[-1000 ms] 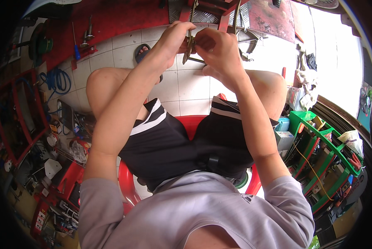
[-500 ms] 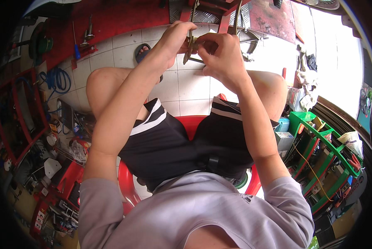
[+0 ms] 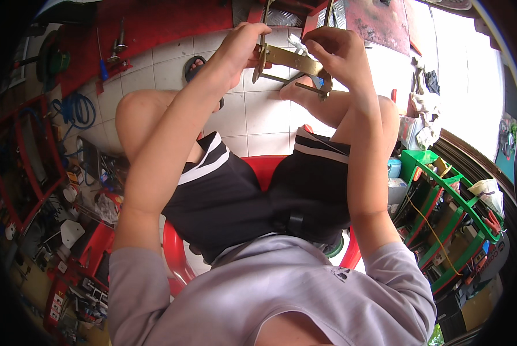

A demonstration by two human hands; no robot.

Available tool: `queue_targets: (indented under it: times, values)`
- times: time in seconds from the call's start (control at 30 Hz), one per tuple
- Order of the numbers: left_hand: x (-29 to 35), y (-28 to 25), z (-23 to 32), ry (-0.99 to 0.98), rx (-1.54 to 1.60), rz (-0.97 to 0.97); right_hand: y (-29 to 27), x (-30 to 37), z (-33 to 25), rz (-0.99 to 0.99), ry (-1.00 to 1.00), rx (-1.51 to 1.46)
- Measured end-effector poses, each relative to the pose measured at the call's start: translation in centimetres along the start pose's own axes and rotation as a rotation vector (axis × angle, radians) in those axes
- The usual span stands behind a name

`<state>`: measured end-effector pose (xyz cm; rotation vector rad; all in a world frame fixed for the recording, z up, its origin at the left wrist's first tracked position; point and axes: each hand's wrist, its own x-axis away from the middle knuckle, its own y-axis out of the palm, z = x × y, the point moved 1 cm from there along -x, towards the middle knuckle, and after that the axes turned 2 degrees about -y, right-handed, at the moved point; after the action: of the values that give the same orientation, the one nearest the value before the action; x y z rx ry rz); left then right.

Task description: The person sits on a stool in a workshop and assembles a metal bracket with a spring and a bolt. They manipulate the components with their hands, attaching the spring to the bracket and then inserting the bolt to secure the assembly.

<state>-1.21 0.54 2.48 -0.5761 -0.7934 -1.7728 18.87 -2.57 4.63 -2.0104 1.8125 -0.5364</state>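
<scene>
While a brass-coloured metal bracket [image 3: 296,60] is held up above tiled floor [image 3: 264,112], left hand [image 3: 238,51] has its grip clamped on the left side — apparently for steadiness — and right hand [image 3: 343,53] meets the right end, closure impossible to tell.

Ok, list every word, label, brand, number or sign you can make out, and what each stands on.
Lettering is located here, not copied out.
Grey T-shirt: small dark printed mark on the chest.
Dark rounded panel, right edge: pale lettering, partly in shadow.
White label, lower left, on red equipment: marks too small to read.
Brass-coloured metal bracket: no text can be made out.
</scene>
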Motion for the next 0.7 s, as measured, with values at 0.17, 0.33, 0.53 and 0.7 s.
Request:
queue_targets:
  times: [0.17, 0.33, 0.53, 0.7]
  values:
    - [0.4, 0.0, 0.1, 0.004, -0.035, -0.025, -2.3, 0.6, -0.7, -0.286, 0.041, -0.485]
    - [0.4, 0.1, 0.6, 0.001, -0.050, -0.078, -6.0, 0.5, 2.4, -0.095, -0.011, -0.527]
    - [0.6, 0.0, 0.8, -0.013, -0.046, -0.028, -5.2, 0.6, 0.0, 0.150, 0.145, -0.505]
    - [-0.1, 0.4, -0.1, -0.045, -0.073, 0.011, -3.8, -0.1, 2.8, 0.241, 0.147, -0.659]
